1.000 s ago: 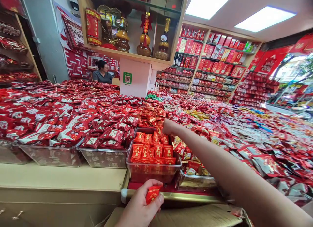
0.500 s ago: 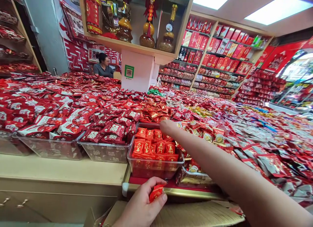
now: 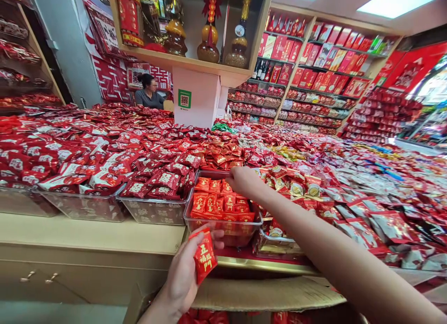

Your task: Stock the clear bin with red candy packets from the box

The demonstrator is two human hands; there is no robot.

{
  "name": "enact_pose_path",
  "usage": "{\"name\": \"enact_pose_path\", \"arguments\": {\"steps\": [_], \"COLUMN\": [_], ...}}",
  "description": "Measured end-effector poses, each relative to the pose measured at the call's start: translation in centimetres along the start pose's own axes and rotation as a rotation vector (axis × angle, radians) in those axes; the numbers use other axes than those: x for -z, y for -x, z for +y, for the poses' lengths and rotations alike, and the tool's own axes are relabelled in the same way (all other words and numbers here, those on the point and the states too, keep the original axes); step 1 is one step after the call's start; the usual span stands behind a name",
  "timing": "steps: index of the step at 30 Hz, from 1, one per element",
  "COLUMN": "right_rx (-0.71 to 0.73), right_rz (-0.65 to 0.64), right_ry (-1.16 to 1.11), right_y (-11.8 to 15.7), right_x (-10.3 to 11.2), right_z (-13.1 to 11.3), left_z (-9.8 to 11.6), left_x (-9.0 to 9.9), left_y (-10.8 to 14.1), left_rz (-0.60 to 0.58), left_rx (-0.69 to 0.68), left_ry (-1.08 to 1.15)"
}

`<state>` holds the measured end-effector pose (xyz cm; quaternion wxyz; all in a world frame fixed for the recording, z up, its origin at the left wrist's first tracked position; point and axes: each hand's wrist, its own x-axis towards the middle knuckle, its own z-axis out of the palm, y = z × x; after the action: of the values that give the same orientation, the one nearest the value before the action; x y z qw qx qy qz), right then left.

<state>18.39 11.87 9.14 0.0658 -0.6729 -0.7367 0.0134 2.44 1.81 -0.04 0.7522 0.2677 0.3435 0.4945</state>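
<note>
My left hand (image 3: 179, 273) holds a small red wrapped packet (image 3: 205, 256) with gold characters, pinched under the thumb. Its other fingers reach out behind the packet. My right hand (image 3: 246, 182) is at the back right corner of a clear plastic bin (image 3: 223, 225). It looks curled, but its fingertips and anything in them are hidden. Rows of matching red packets (image 3: 228, 202) stand in this bin. Below it, an open cardboard box (image 3: 275, 293) contains more red packets, partly covered by its flap.
Clear bins of dark red packets (image 3: 164, 179) line the counter (image 3: 87, 233) on the left. A bin of red and gold packets (image 3: 275, 228) adjoins on the right. A cabinet with bottles (image 3: 209, 49) overhangs the display. A person (image 3: 150, 93) sits at the back.
My left hand has turned and moved left and up, so the packet's printed face now shows. My right hand's back is in fuller view at the bin's corner. The view has shifted slightly.
</note>
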Motion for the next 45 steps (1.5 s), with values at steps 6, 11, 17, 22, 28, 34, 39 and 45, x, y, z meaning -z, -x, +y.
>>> {"name": "enact_pose_path", "arguments": {"steps": [6, 11, 17, 22, 28, 34, 39, 45], "right_rx": [0.24, 0.117, 0.005, 0.17, 0.323, 0.338, 0.28, 0.218], "right_rz": [-0.238, -0.316, -0.213, -0.079, 0.05, -0.241, -0.318, -0.281], "right_ry": [-0.748, -1.298, -1.295, -0.813, 0.203, 0.328, 0.371, 0.37], "right_y": [10.1, 11.8, 12.1, 12.2, 6.0, 0.3, -2.2, -3.4], "right_x": [-4.0, -8.7, -10.3, -6.7, 0.3, -0.5, -0.2, -0.8], "right_z": [-1.7, -1.9, -0.9, 0.0, 1.7, 1.7, 2.6, 2.9], "left_z": [-0.2, -0.5, -0.9, -1.1, 2.2, 6.9, 6.8, 5.3], "left_x": [0.0, -0.1, -0.1, -0.1, -1.9, -4.0, -5.5, -7.5], "left_y": [-0.2, 0.1, 0.1, -0.3, -1.9, -8.6, -13.1, -14.8], "left_rz": [-0.131, -0.178, -0.086, -0.097, -0.044, -0.037, -0.12, -0.252], "left_rx": [-0.068, -0.06, -0.037, -0.136, -0.36, -0.538, -0.482, -0.402], "left_ry": [0.264, 0.132, -0.299, -0.278, -0.446, -1.077, -1.375, -1.722]}}
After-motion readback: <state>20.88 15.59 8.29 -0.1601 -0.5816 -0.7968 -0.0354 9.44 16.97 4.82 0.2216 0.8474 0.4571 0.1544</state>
